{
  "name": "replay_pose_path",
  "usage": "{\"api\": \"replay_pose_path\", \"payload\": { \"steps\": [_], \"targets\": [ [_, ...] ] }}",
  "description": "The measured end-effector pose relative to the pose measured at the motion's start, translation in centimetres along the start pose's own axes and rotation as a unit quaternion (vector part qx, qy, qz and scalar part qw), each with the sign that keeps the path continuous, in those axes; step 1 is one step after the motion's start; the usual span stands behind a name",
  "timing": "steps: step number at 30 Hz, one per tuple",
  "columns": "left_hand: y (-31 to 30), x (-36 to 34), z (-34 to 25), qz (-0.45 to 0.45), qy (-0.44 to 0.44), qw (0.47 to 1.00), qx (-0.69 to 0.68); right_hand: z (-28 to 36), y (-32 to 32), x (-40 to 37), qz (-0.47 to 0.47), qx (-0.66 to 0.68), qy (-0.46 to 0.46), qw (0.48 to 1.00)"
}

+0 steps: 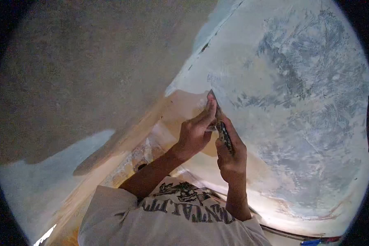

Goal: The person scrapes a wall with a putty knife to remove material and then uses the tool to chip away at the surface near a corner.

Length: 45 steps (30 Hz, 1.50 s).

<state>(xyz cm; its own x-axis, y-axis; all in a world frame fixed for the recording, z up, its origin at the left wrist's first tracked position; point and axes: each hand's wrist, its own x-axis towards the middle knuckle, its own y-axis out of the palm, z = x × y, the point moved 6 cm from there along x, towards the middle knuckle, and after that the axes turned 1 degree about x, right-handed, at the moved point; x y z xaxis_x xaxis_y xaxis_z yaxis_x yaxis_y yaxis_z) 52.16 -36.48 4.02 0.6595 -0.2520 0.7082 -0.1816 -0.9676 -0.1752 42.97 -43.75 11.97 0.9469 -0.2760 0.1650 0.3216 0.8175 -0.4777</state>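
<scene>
- Far left, a broad stretch of plaster surface (90, 78) sits in brown-grey shadow, with a paler, lit patch (76, 151) below it.
- Next, a slanting seam (204, 48) runs down from the top, dark and chipped in places.
- At the bottom, the person's light shirt (168, 223) shows dark lettering and a printed picture (upside down from this view).
- The left hand (194, 133) is raised just left of the scraper, its fingers reaching up along the blade to near the tip; I cannot tell whether they pinch the metal or only rest against it.
- The scraper (224, 135) lies between the two hands, tilted, its pointed blade end uppermost and its dark, speckled handle below.
- The right hand (232, 158) is closed around that handle, fingers on the far side, thumb side towards the left hand.
- Right of the hands, a whitish surface (315, 94) carries blotchy blue-grey smears.
- Bottom right, a small blue object (311, 242) is partly cut off.
</scene>
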Motion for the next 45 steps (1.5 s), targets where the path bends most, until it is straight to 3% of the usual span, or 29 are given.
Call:
{"api": "replay_pose_path", "payload": {
  "steps": [4,11,21,24,28,30,32,35,38,45],
  "targets": [
    [-0.2,0.0,0.3,0.017,0.003,1.000,0.001,0.0,0.1,-0.4,-0.004,-0.021,0.084,0.996],
    [-0.4,0.5,0.9,-0.013,-0.006,1.000,0.012,-0.2,0.0,-0.8,-0.008,-0.022,0.115,0.993],
    [-0.8,0.5,0.3,0.043,-0.061,0.993,-0.096,-3.8,-0.2,-1.2,-0.036,-0.039,0.078,0.996],
    [-0.3,-0.2,0.5,0.067,-0.090,0.977,-0.180,-4.7,0.6,-2.0,0.024,0.113,0.194,0.974],
    [-0.3,-0.4,1.4,0.056,-0.069,0.975,-0.203,-6.3,2.6,-0.3,0.056,0.313,0.220,0.922],
    [-0.5,-0.2,0.9,0.051,-0.090,0.979,-0.175,-7.6,3.1,0.2,-0.003,0.136,0.051,0.989],
    [-0.5,-0.4,0.9,0.058,-0.124,0.981,-0.139,-7.7,3.3,-0.4,-0.035,0.166,0.071,0.983],
    [-0.2,-0.8,0.6,0.063,-0.093,0.991,-0.072,-6.9,3.5,-1.1,-0.042,0.224,0.108,0.968],
    [-1.0,-0.1,0.3,0.059,-0.097,0.987,-0.112,-5.6,3.9,-0.3,-0.028,0.165,0.146,0.975],
    [-0.8,0.4,-0.3,0.099,-0.102,0.983,-0.117,-7.2,3.9,-0.5,-0.089,0.165,0.076,0.979]
  ]
}}
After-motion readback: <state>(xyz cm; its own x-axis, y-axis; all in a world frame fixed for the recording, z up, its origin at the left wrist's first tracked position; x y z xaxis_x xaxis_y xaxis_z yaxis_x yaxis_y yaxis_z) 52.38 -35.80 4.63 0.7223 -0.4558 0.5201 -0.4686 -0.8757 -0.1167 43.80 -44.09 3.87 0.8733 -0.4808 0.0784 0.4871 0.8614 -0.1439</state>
